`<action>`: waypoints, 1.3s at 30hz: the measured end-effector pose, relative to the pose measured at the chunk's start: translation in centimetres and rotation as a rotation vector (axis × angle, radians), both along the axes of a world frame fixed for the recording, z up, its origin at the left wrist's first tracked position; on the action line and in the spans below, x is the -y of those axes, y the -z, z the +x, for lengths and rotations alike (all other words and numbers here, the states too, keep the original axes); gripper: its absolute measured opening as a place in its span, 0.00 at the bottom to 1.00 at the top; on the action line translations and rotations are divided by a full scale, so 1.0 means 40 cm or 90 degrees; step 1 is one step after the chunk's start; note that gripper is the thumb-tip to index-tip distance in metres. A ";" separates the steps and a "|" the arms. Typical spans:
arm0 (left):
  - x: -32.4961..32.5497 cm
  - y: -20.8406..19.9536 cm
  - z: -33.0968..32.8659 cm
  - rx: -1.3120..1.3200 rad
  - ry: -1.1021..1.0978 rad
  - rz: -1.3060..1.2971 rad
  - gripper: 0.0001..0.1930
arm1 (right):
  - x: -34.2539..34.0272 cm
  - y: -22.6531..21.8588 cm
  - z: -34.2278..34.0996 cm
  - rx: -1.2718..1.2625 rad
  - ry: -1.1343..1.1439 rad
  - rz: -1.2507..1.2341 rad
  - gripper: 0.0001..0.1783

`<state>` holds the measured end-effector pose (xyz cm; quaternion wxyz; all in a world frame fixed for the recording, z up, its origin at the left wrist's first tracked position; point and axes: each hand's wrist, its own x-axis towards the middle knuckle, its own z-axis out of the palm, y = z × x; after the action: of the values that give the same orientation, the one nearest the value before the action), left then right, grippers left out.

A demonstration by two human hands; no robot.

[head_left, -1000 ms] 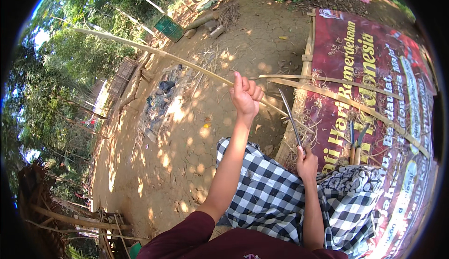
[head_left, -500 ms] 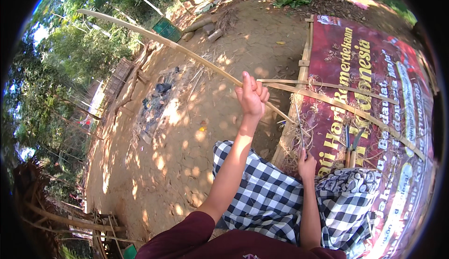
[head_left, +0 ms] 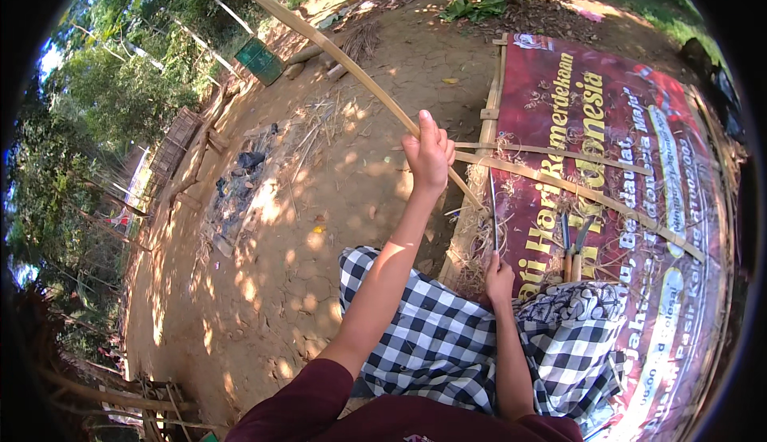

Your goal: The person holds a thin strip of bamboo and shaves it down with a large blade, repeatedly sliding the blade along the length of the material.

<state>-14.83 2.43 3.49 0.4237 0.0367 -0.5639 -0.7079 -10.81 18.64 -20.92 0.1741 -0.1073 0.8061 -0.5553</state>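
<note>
While strip's (head_left: pixel 343 63) far end's cut off, left hand (head_left: pixel 429 154) grips it.

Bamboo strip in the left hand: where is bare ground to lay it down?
The dirt ground left of the left hand and bamboo strip lies bare, bordered by the ash patch and checkered cloth. The red banner is crowded: long slats, shavings, tools, right hand with blade.

Red banner (head_left: pixel 631 146), green bin (head_left: pixel 258 60)

Three long pale bamboo strips (head_left: pixel 319 39), one slim steel knife (head_left: pixel 493 218), two wooden-handled tools (head_left: pixel 571 242), one red printed banner (head_left: pixel 623 162), one green box (head_left: pixel 258 60).
</note>
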 end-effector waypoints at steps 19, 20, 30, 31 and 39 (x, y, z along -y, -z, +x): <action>-0.025 0.001 -0.051 0.019 0.077 -0.003 0.27 | -0.014 -0.026 0.026 -0.031 0.018 -0.098 0.27; -0.024 -0.004 -0.056 0.010 0.085 -0.017 0.27 | -0.009 -0.036 0.028 -0.073 0.012 -0.127 0.27; -0.039 -0.011 -0.050 0.008 0.116 -0.032 0.27 | 0.024 0.065 0.005 -0.044 0.069 -0.072 0.27; -0.033 -0.004 -0.048 0.008 0.113 -0.033 0.27 | 0.016 0.027 0.014 -0.039 0.056 -0.080 0.27; -0.031 -0.005 -0.067 0.007 0.118 -0.024 0.27 | -0.003 -0.002 0.024 -0.026 0.021 -0.082 0.27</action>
<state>-17.51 3.67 3.68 0.3537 -0.0195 -0.5806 -0.7331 -9.87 18.78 -20.84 0.1412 -0.1164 0.7739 -0.6063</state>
